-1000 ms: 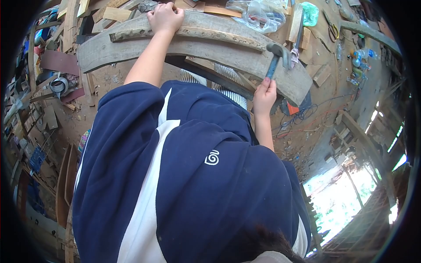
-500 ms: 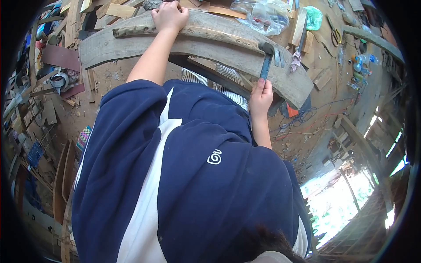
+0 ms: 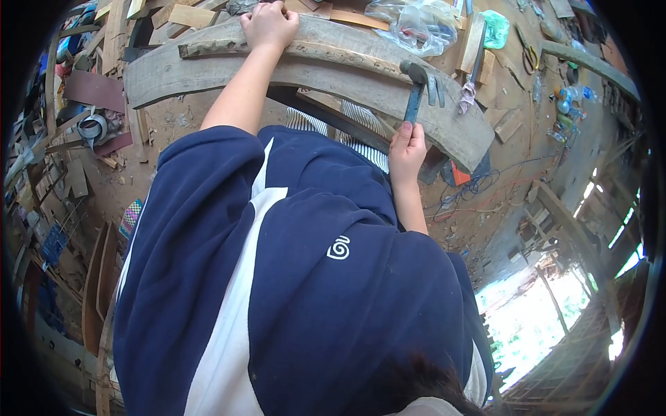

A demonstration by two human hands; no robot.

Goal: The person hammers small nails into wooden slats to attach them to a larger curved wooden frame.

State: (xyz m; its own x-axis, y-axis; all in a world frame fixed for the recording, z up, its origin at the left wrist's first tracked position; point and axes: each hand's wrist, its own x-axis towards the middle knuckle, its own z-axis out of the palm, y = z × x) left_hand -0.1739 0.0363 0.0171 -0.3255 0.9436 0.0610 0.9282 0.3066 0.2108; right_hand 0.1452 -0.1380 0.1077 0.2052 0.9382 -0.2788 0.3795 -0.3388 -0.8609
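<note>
My right hand (image 3: 407, 154) is wrapped round the handle of a claw hammer (image 3: 415, 97). The hammer's head and claw are over the right part of a broad, curved grey plank (image 3: 340, 83). A narrower wooden strip (image 3: 333, 55) lies along the top of this plank. At the top edge of the view, my left hand (image 3: 269, 28) rests at the plank's far side with its fingers curled. What those fingertips close on is hidden, and a small dark thing (image 3: 240, 6) lies beside them.
Beyond the plank are a clear plastic bag (image 3: 416, 26), a green bag (image 3: 495, 29), pliers (image 3: 531, 59) and wood offcuts (image 3: 191, 16). A roll of tape (image 3: 92, 128) is at left. Cables (image 3: 479, 182) trail over the dirt floor at right, near plastic bottles (image 3: 565, 104).
The hammer and my right hand have shifted slightly left and up along the plank. My left hand stays in place.
</note>
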